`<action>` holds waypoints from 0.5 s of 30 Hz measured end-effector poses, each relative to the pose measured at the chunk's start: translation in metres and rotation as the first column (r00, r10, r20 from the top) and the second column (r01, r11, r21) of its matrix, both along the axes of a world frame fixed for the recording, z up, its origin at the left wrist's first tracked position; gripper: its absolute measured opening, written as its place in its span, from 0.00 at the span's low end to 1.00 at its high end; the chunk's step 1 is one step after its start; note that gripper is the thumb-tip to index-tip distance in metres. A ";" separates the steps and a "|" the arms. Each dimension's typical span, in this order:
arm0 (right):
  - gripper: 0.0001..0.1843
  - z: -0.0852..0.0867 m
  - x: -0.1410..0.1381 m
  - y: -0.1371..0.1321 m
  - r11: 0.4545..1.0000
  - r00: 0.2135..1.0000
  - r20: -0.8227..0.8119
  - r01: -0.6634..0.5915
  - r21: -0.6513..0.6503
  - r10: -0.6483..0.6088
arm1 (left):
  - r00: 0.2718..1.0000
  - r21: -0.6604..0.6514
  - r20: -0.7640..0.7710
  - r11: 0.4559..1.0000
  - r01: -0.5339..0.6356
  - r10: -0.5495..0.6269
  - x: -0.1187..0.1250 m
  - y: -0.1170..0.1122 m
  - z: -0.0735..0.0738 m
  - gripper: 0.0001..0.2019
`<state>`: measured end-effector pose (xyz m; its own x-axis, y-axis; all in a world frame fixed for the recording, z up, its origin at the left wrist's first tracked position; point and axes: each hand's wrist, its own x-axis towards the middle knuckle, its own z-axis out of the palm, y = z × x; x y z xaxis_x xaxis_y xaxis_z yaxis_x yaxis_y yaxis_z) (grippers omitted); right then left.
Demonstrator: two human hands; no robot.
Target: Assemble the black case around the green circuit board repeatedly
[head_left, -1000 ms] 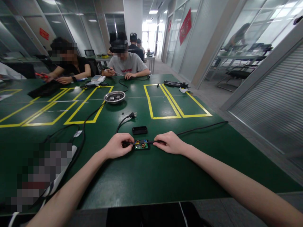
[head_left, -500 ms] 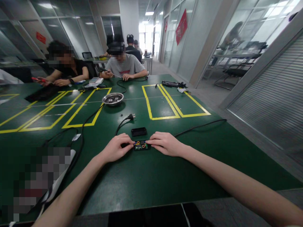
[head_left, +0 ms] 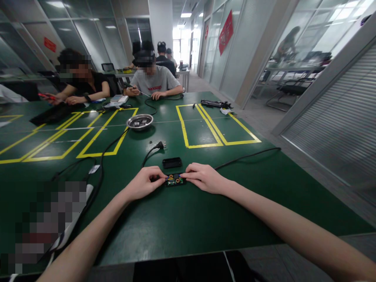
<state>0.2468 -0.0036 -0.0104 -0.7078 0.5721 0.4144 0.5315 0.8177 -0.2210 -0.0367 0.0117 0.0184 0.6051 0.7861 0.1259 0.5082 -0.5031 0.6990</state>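
Note:
A small open adapter with a green circuit board (head_left: 174, 180) lies on the green table (head_left: 182, 219) between my hands. My left hand (head_left: 144, 182) pinches its left end, where a black cord leaves toward a plug (head_left: 160, 145). My right hand (head_left: 205, 177) presses fingertips on its right end, where another black cable (head_left: 249, 156) runs off to the right. Both hands are closed around the adapter's ends. A black cover piece (head_left: 172, 162) lies just beyond it.
A metal bowl (head_left: 140, 122) with small parts sits farther back, among yellow tape rectangles (head_left: 202, 129). Black cables (head_left: 100, 168) trail at left. Two people sit at the far side working with tools. A black tool (head_left: 216, 104) lies at back right.
My right hand has slid left along the cable onto the adapter's right end. The view shifted slightly. My left hand stays at the left end.

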 end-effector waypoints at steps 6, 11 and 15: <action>0.14 -0.005 -0.002 0.002 0.996 0.989 -0.119 0.087 0.025 -0.083 | 0.996 0.059 0.028 0.995 -0.081 0.079 0.001 0.004 -0.003 0.11; 0.11 -0.006 -0.001 0.003 0.998 0.982 -0.183 0.057 0.015 -0.054 | 1.000 0.132 -0.008 0.991 -0.020 0.021 -0.002 0.004 -0.005 0.11; 0.13 -0.002 0.000 0.005 0.999 0.986 -0.160 0.042 0.014 -0.039 | 0.996 0.230 -0.073 0.971 0.070 -0.054 -0.005 0.003 -0.004 0.06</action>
<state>0.2468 0.0010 -0.0128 -0.6081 0.5905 0.5305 0.5228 0.8008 -0.2921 -0.0417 0.0151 0.0139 0.6647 0.7009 0.2588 0.5117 -0.6794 0.5258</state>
